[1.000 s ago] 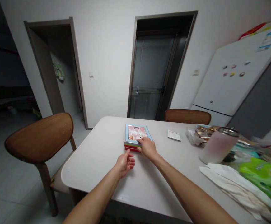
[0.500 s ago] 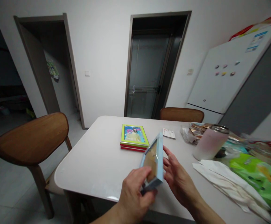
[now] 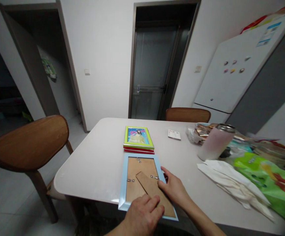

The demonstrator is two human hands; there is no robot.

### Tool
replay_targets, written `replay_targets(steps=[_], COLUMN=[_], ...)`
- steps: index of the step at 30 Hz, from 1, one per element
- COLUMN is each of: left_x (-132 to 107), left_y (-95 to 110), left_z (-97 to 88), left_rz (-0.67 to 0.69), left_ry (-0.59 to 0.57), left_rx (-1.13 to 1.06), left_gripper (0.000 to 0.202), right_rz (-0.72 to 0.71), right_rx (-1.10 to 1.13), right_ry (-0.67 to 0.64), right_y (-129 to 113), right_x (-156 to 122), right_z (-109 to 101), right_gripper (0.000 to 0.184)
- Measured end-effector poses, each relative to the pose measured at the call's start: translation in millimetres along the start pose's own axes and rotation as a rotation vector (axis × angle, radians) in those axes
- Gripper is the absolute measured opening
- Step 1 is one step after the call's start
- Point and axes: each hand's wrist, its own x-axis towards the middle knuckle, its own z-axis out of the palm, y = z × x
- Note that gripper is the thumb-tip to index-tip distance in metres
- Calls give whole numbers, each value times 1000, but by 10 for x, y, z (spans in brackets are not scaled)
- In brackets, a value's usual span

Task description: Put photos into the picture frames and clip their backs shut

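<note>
The blue photo frame [image 3: 138, 188] lies back side up on the near part of the white table [image 3: 90, 167], in front of the stack of other frames; you cannot tell whether it rests flat or is slightly raised. From left to right, its back shows a pale blue border, a plain brown backing board [image 3: 133, 193], small metal clips [image 3: 130, 180] at the left, far and right sides, and a brown stand leg [image 3: 148, 183] slanting towards you.

Your left hand [image 3: 143, 214] is over the near edge, its bent fingers on the stand leg; its thumb is out of sight, so you cannot tell whether it pinches the frame. Your right hand [image 3: 175, 188] grips the right edge, thumb on the back near the clip.

The frame's picture side faces down, hidden from you, and your left hand covers part of the near border. Beyond, a lime-green frame [image 3: 137, 146] covers most of the red frames [image 3: 138, 151] under it. The clutter at the table's right end is hard to make out.

The lime-green frame holds a picture of a figure in a pale yellow dress. Farther right, a clear plastic bag [image 3: 193, 136] lies beside brownish items, a pink-and-white bottle [image 3: 216, 142] hides its contents, and so does the green printed packet [image 3: 267, 186].
</note>
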Motion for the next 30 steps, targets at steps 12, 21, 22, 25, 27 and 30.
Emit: replay_targets(steps=[12, 21, 22, 25, 27, 30], left_x=[-214, -239, -241, -241, -237, -236], left_y=[-813, -792, -796, -805, -804, -796], left_z=[-35, 15, 21, 35, 37, 32], left_rz=[-659, -665, -663, -660, -658, -656], left_ry=[93, 180, 180, 178, 179, 184], left_rx=[-237, -317, -314, -307, -303, -305], left_gripper=[51, 53, 54, 52, 51, 50], right_rz=[-212, -345, -403, -530, -548, -537], right_rx=[-435, -464, -433, -357, -359, -366], right_ry=[-35, 16, -10, -135, -156, -123], right_y=[-87, -302, -377, -604, -703, -743], right_x=[77, 18, -5, -42, -31, 8], right_z=[31, 114, 165, 356, 467, 562], right_gripper=[29, 24, 22, 16, 15, 15])
